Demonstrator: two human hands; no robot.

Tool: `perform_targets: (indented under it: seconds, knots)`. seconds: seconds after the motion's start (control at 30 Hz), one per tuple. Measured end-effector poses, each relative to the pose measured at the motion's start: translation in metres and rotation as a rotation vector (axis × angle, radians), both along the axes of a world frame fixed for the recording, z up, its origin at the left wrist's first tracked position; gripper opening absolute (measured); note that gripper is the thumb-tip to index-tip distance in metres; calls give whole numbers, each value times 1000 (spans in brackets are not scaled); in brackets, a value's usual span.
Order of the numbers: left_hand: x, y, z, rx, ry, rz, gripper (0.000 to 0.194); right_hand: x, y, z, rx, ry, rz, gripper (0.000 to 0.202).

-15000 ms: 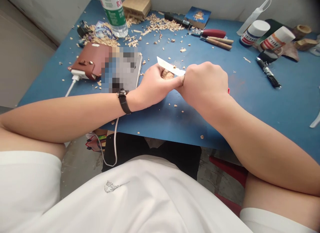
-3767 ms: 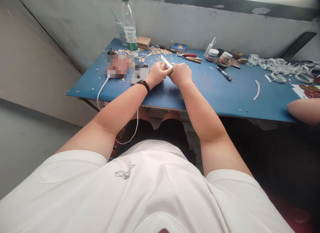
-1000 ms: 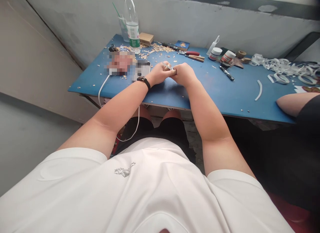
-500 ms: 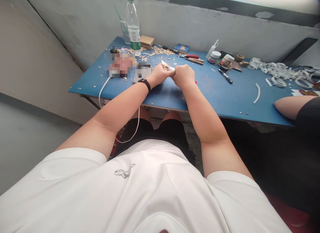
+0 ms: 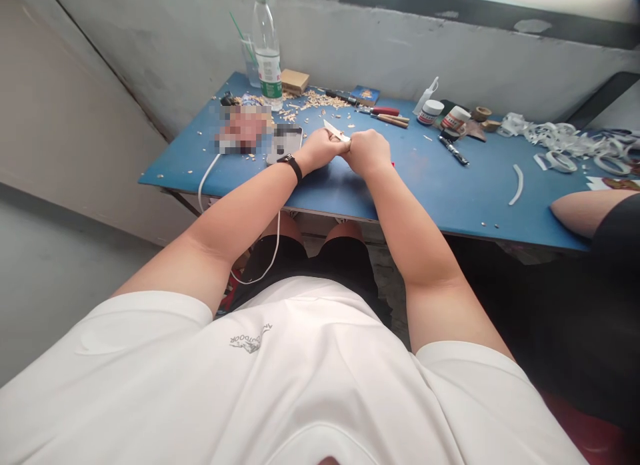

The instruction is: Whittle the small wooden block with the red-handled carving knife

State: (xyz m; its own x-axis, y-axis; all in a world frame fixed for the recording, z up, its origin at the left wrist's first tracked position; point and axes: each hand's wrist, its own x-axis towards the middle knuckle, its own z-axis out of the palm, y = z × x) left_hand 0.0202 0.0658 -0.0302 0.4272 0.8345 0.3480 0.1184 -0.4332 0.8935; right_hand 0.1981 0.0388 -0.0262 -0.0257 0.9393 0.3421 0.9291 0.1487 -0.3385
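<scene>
My left hand (image 5: 321, 150) and my right hand (image 5: 367, 152) meet over the near part of the blue table (image 5: 425, 198). A pale, pointed blade-like piece (image 5: 336, 132) shows between them, its tip toward the upper left. My right hand is closed around something I cannot make out, at the right end of that piece. The left fingers are closed too, with a small item pinched against the right hand; it is mostly hidden. A bit of red shows just right of my right hand. A phone-like grey case (image 5: 284, 142) lies beside my left wrist.
Behind are a bottle (image 5: 270, 72), a cup (image 5: 249, 58), a wooden block (image 5: 295, 81), wood chips (image 5: 320, 100) and red-handled tools (image 5: 385, 111). Rightward stand two white jars (image 5: 430, 112), a black pen-like tool (image 5: 454, 150) and white strip rolls (image 5: 560, 160). Another person's arm (image 5: 585, 210) rests at the right edge.
Both hands stay in nearly the same place. The pale piece between them has tilted slightly. The whole view has shifted a little.
</scene>
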Motion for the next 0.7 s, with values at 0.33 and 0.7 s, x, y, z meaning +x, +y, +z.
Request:
perform_targets:
  seconds: [0.33,0.7]
  knots:
    - [-7,6,2,-39,115,23,69,2,0,-2,-29,-16,-1,49]
    - [6,20,-13,14,72,277,69,6,16,-16,6,13,-45,42]
